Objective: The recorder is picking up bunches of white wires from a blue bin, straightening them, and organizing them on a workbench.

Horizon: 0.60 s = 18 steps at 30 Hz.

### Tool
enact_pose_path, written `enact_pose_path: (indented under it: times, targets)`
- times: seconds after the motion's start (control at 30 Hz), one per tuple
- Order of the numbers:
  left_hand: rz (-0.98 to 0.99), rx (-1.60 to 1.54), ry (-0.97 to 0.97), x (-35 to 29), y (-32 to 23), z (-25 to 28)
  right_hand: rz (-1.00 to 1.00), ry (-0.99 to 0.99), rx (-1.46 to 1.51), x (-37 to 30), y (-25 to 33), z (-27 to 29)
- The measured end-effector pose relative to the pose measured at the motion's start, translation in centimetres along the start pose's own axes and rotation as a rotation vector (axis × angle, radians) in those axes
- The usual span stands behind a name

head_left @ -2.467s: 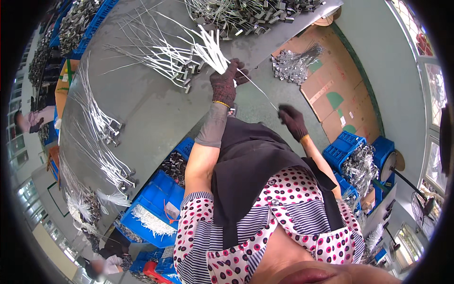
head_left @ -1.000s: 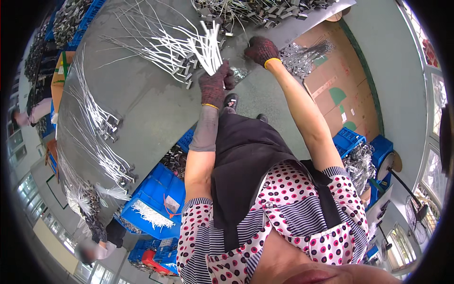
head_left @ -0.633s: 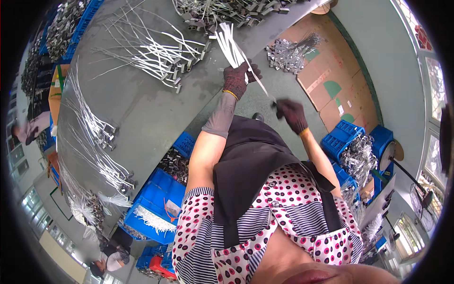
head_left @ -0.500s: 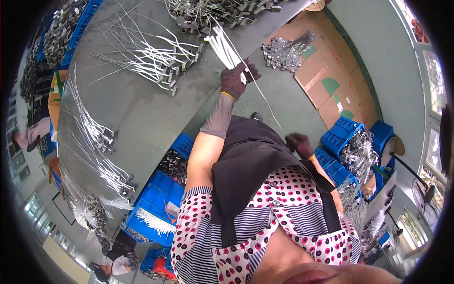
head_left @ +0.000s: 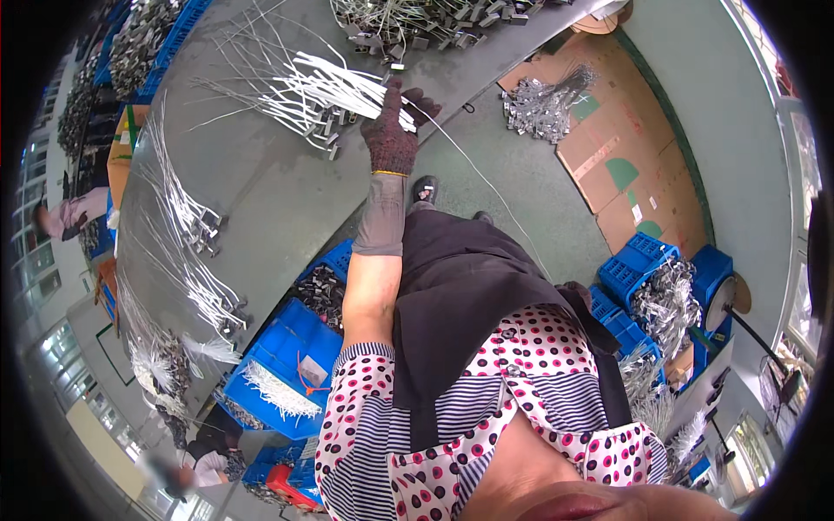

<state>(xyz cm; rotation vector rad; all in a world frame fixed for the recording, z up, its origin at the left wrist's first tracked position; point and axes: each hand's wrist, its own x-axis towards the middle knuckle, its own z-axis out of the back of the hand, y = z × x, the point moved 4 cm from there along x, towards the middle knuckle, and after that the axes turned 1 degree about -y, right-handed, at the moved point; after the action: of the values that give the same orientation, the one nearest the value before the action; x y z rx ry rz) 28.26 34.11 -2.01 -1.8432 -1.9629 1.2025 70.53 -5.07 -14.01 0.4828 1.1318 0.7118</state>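
My left hand [head_left: 393, 130], in a dark knitted glove, is closed round a bundle of white sleeved wires [head_left: 334, 87]. The bundle reaches left over a pile of similar wires with metal ends [head_left: 300, 122] on the grey table [head_left: 287, 204]. From this hand a thin white wire [head_left: 486, 178] curves down toward my right side. My right hand [head_left: 575, 290], also dark-gloved, is low beside the black apron [head_left: 486, 260]. The apron and blur hide its fingers, so whether it holds the wire's end cannot be told.
More wire bunches [head_left: 204, 295] lie along the table's left side, and a large heap [head_left: 426, 22] at its far end. Blue crates [head_left: 287, 347] stand below the table edge, others [head_left: 638, 256] at my right. Flattened cardboard [head_left: 599, 165] carries another bunch. Two people [head_left: 82, 213] are at left.
My left hand has moved left and toward me, bringing the white bundle from above the table's edge down over the wire pile. My right hand has drawn back toward the apron's side.
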Motion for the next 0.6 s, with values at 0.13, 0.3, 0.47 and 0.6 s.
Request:
enact_pose_path:
  times: [0.13, 0.3, 0.47, 0.6]
  targets:
    - [-0.045, 0.314, 0.122, -1.5, 0.2, 1.5, -0.112, 0.017, -0.114, 0.6, 8.6, -1.2]
    - [0.103, 0.299, 0.087, -4.6, 1.2, 3.3, 0.026, 0.081, -0.067, 8.3, 16.8, -7.0]
    - [0.207, 0.229, 0.120, -7.0, 1.7, 3.8, 0.241, 0.231, 0.075, 9.4, 32.4, -17.2]
    - [-0.052, 0.208, -0.172, -4.9, -2.6, 4.1, 0.362, 0.381, 0.173, 7.6, 36.5, -24.2]
